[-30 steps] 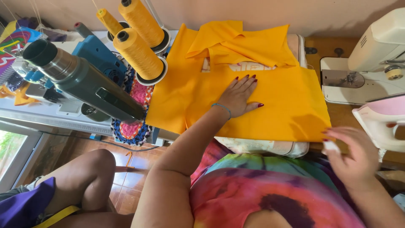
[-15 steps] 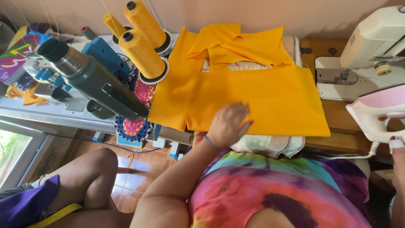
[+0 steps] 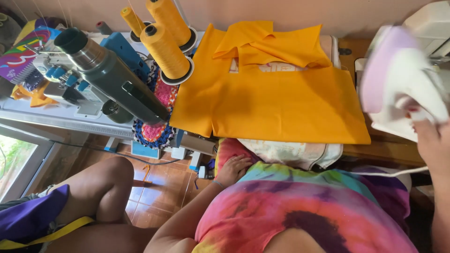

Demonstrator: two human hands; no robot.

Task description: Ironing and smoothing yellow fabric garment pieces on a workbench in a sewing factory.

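Yellow-orange fabric pieces (image 3: 276, 96) lie flat on a padded pressing board (image 3: 300, 153) in front of me. My right hand (image 3: 433, 140) grips the handle of a white and pink iron (image 3: 398, 79), lifted at the right edge and blurred by motion. A white cord (image 3: 389, 173) trails from it. My left hand (image 3: 233, 169) rests off the cloth, fingers loosely spread, at the board's near edge against my tie-dye shirt, holding nothing.
Three large yellow thread cones (image 3: 164, 44) stand at the back left by a dark green flask (image 3: 110, 75) and an overlock machine (image 3: 56, 79). A white sewing machine (image 3: 431, 21) sits far right. A crocheted mat (image 3: 157, 129) hangs over the table edge above a tiled floor.
My left hand has slid off the yellow fabric back to the board's near edge. My right hand has taken hold of the iron and lifted it up at the right.
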